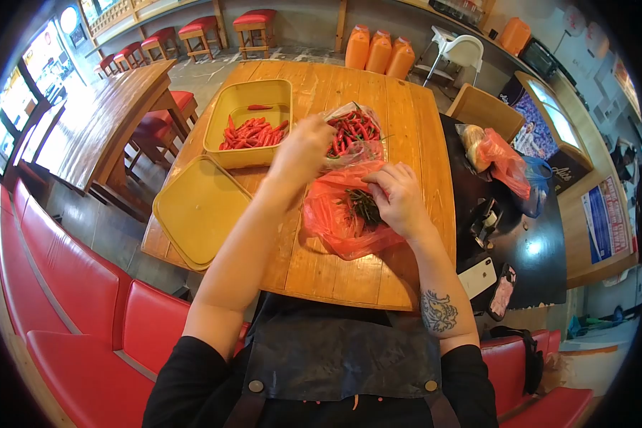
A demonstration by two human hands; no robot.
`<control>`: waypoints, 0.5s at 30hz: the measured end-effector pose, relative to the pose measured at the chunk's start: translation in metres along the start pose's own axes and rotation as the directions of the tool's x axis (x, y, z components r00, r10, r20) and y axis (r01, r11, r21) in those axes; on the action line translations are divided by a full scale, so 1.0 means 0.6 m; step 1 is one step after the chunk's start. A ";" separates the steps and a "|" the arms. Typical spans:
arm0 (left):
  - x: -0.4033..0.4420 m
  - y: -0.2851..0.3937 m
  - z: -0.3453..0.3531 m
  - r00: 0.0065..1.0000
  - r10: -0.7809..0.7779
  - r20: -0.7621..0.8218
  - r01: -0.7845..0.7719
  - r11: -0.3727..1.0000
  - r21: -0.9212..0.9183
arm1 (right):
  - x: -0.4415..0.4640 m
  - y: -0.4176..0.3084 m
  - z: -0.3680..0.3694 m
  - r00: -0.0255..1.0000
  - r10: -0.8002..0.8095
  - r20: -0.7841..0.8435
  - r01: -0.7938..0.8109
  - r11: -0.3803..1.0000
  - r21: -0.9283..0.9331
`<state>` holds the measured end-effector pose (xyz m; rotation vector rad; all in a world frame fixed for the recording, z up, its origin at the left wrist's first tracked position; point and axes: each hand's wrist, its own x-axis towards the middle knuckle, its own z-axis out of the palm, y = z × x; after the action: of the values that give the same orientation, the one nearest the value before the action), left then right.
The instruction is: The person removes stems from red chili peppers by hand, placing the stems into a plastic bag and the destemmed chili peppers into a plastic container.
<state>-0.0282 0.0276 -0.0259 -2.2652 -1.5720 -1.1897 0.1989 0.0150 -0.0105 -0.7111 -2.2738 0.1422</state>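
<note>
On the wooden table, a yellow container (253, 153) holds red chilies (253, 133) without visible stems. To its right, a clear plastic bag holds red chilies (353, 132) with green stems. My left hand (308, 146) is between the two, at the left edge of the clear bag, its fingers bent; what they hold, if anything, is too small to tell. Nearer to me lies an open red plastic bag (328, 221) with green stems (364, 207) inside. Just above it, my right hand (396, 192) has thumb and fingertips pressed together over something I cannot make out.
A yellow lid (200, 214) lies at the table's left side. The black table (542, 250) at the right bears a white phone (477, 278), a pink phone (503, 291) and plastic bags (503, 160). Red bench seats (153, 324) surround the near side.
</note>
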 end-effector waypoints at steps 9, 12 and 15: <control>-0.011 0.024 0.024 0.968 -0.110 0.227 0.062 0.976 0.208 | 0.002 -0.006 -0.002 0.998 -0.059 0.008 0.059 0.998 -0.008; -0.013 0.017 0.031 0.992 -0.072 0.108 0.054 0.986 0.156 | 0.000 -0.005 -0.002 0.999 -0.015 0.031 0.015 1.000 0.008; -0.008 0.011 0.033 0.988 -0.140 0.071 0.140 0.990 0.004 | -0.001 -0.003 -0.002 1.000 -0.010 0.017 0.010 1.000 0.006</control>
<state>-0.0129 0.0313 -0.0404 -2.2542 -1.7840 -1.1533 0.1990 0.0133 -0.0096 -0.6980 -2.2918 0.1506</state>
